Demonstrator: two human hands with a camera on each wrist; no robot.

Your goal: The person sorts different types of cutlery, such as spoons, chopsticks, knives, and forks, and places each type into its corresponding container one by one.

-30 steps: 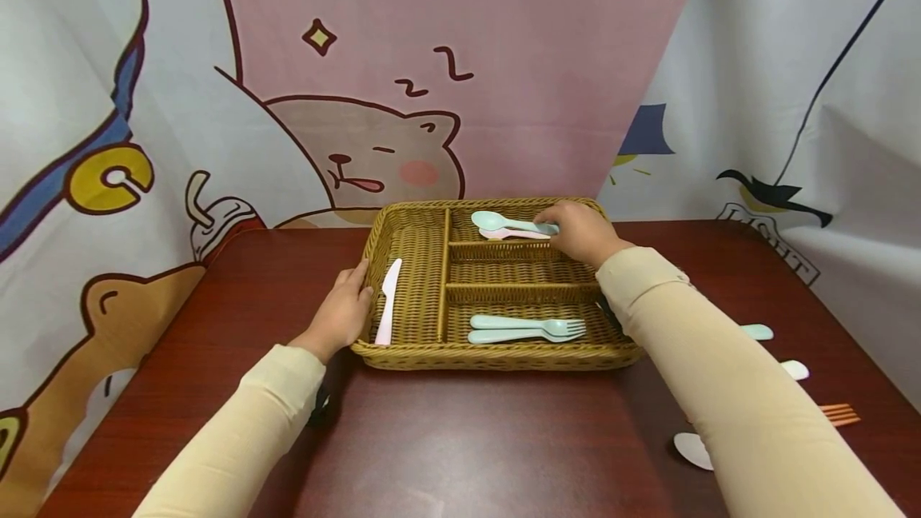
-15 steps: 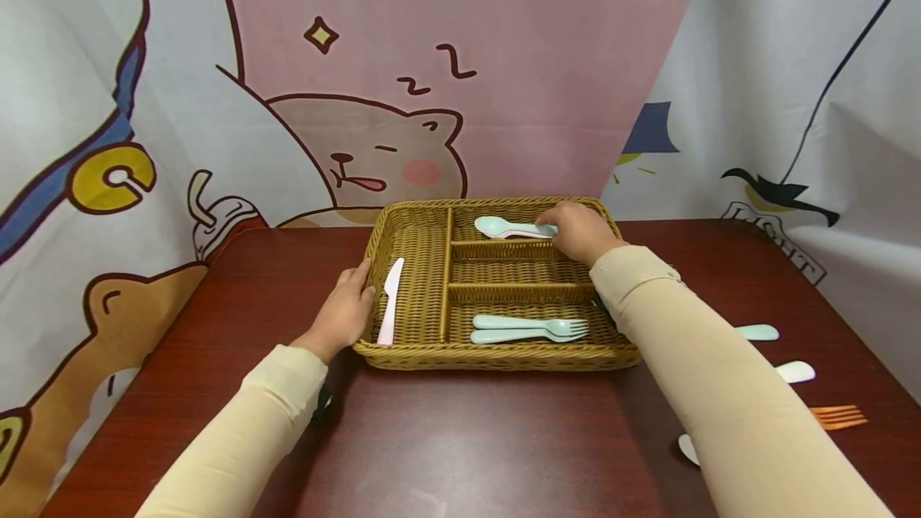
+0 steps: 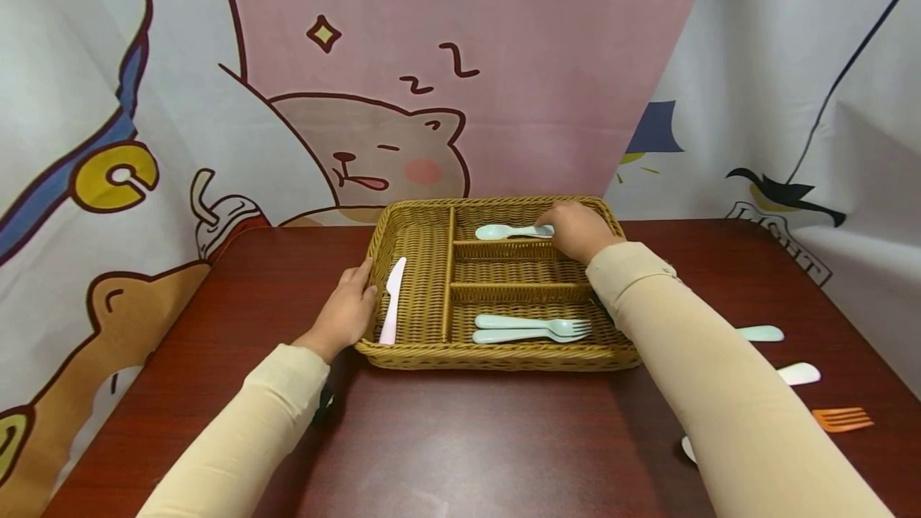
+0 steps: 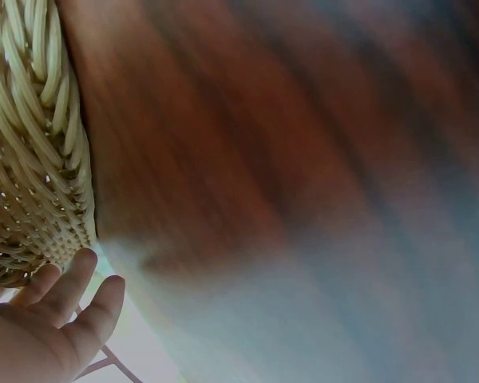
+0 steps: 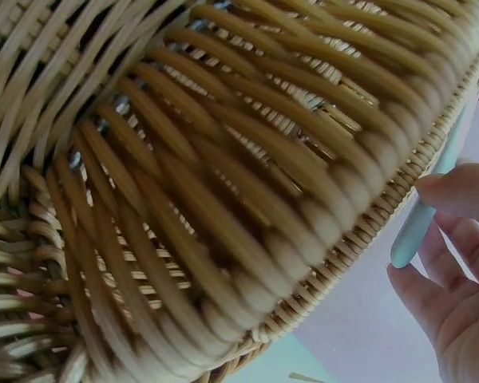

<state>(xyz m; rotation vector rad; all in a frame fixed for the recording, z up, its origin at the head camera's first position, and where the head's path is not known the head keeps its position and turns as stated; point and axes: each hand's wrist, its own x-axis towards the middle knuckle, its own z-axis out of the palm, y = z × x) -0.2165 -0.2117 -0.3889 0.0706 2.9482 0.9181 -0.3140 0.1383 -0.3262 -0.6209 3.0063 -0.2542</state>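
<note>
My left hand point(image 3: 344, 310) lies along the left rim of a woven cutlery basket point(image 3: 504, 356), its fingers fairly straight against the outer side in the left wrist view. At the back right, my right hand point(image 3: 581, 230) pinches the handle end of a pale mint spoon point(image 3: 492, 232). The spoon's bowl points left, low in the back compartment. A pink spoon beneath it is now mostly hidden. In the right wrist view, thumb and fingers hold the mint handle point(image 5: 415, 231) past the rim. Two mint forks point(image 3: 532, 329) lie in the front compartment, and a pink knife point(image 3: 392, 302) in the left one.
On the table's right side lie an orange fork point(image 3: 843, 420), a white handle point(image 3: 799, 374) and a mint handle point(image 3: 763, 333), partly behind the right sleeve. A whitish piece of cutlery point(image 3: 688, 449) shows beside the forearm. Printed cloth hangs behind the table.
The right hand has lowered the mint spoon onto the pink one, which it now largely covers. The left hand stays at the rim. The head view has shifted slightly.
</note>
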